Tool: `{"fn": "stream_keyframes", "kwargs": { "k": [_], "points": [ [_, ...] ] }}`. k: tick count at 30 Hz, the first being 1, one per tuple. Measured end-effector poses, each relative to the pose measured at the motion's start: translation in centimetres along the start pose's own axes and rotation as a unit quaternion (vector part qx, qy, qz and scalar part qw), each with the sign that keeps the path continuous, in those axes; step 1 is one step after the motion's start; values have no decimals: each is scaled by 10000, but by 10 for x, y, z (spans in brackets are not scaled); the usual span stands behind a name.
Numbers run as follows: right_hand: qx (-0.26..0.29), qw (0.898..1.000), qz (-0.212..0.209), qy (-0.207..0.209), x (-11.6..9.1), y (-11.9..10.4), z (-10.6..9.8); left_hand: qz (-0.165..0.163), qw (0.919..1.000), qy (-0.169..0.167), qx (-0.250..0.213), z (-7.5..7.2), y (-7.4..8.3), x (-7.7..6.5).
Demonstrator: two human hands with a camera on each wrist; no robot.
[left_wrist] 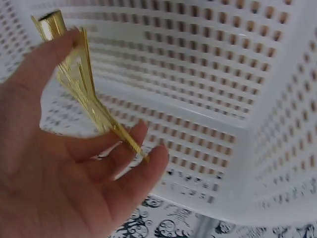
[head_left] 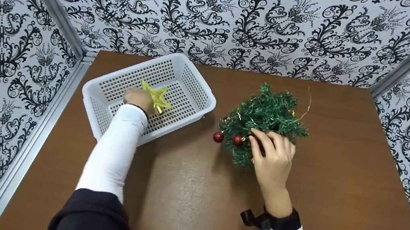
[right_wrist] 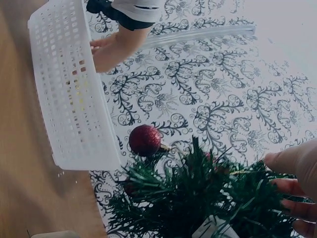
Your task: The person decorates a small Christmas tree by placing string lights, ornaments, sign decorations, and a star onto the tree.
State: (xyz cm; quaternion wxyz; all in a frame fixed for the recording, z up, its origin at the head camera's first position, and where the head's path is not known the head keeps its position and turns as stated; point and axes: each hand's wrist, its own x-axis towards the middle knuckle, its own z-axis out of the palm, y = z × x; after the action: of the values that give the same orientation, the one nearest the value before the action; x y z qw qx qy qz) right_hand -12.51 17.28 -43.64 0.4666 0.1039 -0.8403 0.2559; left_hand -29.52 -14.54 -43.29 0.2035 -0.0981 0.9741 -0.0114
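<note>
Inside the white basket (head_left: 192, 117), my left hand (head_left: 139, 100) holds a glittery gold star tree topper (head_left: 158, 96). In the left wrist view, the star (left_wrist: 89, 94) is seen nearly edge-on, with the thumb near its tube-shaped base and fingertips at a lower point. A small green artificial Christmas tree (head_left: 267, 108) is at the right of the basket. My right hand (head_left: 274, 157) touches its near side, fingers lightly bent among the branches. Red glitter baubles (head_left: 238, 140) hang on the tree's left side; one bauble (right_wrist: 145, 140) shows large in the right wrist view.
The basket, with perforated walls, stands on a brown wooden table (head_left: 184, 194). Patterned black-and-white walls (head_left: 213, 13) enclose the back and sides. A thin gold string (head_left: 308, 102) sticks up at the tree's right. A metal rail (head_left: 25, 156) runs along the left table edge.
</note>
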Motion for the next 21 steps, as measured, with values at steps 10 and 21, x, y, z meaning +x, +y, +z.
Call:
{"fn": "stream_keyframes", "kwargs": {
  "k": [10, 21],
  "points": [
    [864, 9962, 56, -20, 2, -18, -21, 416, 9863, 1549, -378, -14, 9, -42],
    [1972, 9716, 633, -1146, -2, -36, -25, 2415, 8479, 4518, -1365, 20, 43, -127]
  ]
}}
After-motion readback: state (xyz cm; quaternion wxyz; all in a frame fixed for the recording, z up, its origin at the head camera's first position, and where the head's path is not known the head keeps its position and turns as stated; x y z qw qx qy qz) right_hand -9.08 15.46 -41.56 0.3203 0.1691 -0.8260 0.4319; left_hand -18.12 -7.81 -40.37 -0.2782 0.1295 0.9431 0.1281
